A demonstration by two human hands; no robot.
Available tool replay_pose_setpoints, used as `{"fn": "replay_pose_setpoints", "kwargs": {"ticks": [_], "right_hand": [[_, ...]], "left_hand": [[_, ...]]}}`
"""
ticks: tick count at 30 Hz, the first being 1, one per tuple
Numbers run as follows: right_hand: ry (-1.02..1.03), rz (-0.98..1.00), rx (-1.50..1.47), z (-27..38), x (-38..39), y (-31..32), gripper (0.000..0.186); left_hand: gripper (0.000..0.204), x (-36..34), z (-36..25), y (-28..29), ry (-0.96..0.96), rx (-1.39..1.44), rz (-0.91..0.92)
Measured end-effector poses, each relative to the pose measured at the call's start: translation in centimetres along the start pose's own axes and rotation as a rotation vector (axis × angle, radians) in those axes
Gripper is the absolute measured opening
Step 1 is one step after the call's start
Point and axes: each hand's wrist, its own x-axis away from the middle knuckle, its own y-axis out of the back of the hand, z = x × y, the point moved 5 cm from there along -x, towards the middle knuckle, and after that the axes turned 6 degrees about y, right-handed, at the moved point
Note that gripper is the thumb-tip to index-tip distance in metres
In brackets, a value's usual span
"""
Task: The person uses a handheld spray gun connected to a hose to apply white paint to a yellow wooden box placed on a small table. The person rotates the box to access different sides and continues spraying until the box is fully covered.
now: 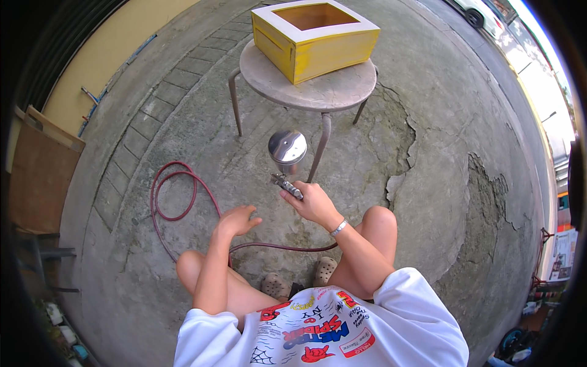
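Observation:
In the head view my right hand (309, 202) is closed round a metal spray gun (287, 186), whose shiny silver cup (287, 153) sits upright above it. My left hand (238, 220) hangs to the left of the gun with its fingers apart and loosely bent, holding nothing. A red hose (275, 245) runs along below both hands and lies in loops on the left. Beyond the gun stands a round grey stool (275, 92) bearing a box (273, 52) with yellow-painted sides and a white top with a square opening.
Cracked concrete (440, 122) surrounds the stool. At the left are a yellow wall (92, 61), a leaning brown board (43, 177) and dark metal legs (49, 254). A white vehicle (489, 17) stands at the upper right; assorted clutter (513, 336) lines the lower right edge.

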Motion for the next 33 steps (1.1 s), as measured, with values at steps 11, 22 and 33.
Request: {"fn": "replay_pose_setpoints", "kwargs": {"ticks": [11, 22, 33], "right_hand": [[-0.067, 0.022, -0.034, -0.4, -0.3, -0.5, 0.047], [-0.083, 0.046, -0.024, -0.7, 0.1, -0.6, 0.047], [-0.091, 0.065, -0.014, 0.1, 0.0, 0.0, 0.046]], "left_hand": [[0.059, -0.3, 0.3, -0.1, -0.003, -0.009, -0.016], [0.059, -1.0, 0.2, -0.9, -0.027, -0.013, 0.009], [0.059, -0.2, 0.2, 0.0, -0.002, -0.010, 0.006]]}}
